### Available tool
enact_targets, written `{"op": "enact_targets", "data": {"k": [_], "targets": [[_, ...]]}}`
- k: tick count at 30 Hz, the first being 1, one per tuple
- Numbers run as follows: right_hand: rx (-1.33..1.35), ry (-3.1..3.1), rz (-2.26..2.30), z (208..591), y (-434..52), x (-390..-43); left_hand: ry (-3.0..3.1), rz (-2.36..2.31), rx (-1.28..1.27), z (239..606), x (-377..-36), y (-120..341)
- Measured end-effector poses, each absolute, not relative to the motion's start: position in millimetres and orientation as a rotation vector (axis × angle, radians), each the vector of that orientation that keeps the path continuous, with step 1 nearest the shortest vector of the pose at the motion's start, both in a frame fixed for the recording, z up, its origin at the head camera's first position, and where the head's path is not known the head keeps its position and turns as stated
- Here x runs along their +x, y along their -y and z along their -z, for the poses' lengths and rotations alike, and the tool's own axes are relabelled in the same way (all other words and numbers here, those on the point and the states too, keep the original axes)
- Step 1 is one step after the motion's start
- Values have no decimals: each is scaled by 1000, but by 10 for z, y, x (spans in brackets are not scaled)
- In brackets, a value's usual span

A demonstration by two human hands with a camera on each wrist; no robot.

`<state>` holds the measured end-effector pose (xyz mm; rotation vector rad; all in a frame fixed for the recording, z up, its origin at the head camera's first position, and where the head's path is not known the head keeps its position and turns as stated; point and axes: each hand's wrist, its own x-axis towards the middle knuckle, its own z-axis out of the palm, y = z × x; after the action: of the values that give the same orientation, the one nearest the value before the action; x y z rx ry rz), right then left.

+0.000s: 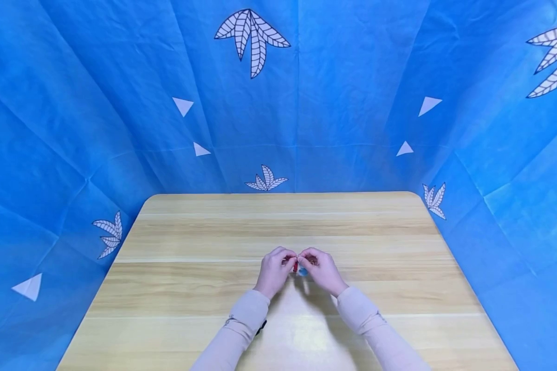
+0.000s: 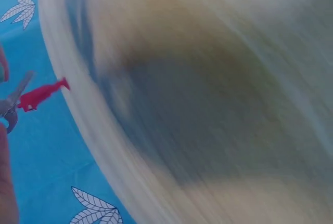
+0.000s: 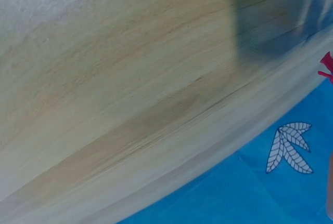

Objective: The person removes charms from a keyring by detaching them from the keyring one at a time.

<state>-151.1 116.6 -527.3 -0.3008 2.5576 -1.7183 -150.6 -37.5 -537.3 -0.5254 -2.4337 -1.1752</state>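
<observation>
Above the middle of the table, my left hand [image 1: 274, 270] and right hand [image 1: 322, 270] meet, thumbs and forefingers pinching at small keychain parts. A small red charm [image 1: 295, 267] hangs below the left fingertips, beside a translucent light-blue piece [image 1: 304, 271] under the right fingertips. In the left wrist view, the red charm [image 2: 41, 95] tapers to a flared end and joins a silver metal clasp [image 2: 10, 104] between fingertips [image 2: 5, 182] at the left edge. The right wrist view catches only the red charm's end [image 3: 327, 67] and a fingertip [image 3: 330, 193]. Fingers hide exactly which part the right hand pinches.
The pale wood-grain table [image 1: 190, 247] has rounded far corners. Blue cloth [image 1: 343, 93] with white leaf and triangle prints hangs behind it and on both sides. A small black item [image 1: 261, 327] shows at the left wrist. The hands cast shadows on the table.
</observation>
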Motion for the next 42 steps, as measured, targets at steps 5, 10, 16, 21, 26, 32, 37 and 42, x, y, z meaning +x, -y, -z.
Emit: {"op": "enact_targets", "data": {"k": [5,10,16,21,26,32,37,42], "targets": [[-232,-2511,1734,5229,-1145,-1506,2364,1024,-577,5402,-1518,388],[-195,-2474,1752,5090,-1115,-1444,2327,1050,-552,5427,-1510,394],[-163,-2391,1858,5254,-1148,-1498,2281,1289,-445,5444,-1511,384],[-125,-2346,1886,5241,-1146,-1503,2227,1635,-321,5429,-1506,355],[-67,-2215,1970,5191,-1137,-1530,2142,1961,-121,5399,-1502,312],[-73,-2186,1987,5184,-1150,-1548,2153,2102,-13,5378,-1500,302],[-110,-2333,1924,5221,-1148,-1529,2283,1993,-48,5392,-1506,321],[-219,-2539,1792,5236,-1137,-1518,2304,1822,-213,5378,-1499,323]]}}
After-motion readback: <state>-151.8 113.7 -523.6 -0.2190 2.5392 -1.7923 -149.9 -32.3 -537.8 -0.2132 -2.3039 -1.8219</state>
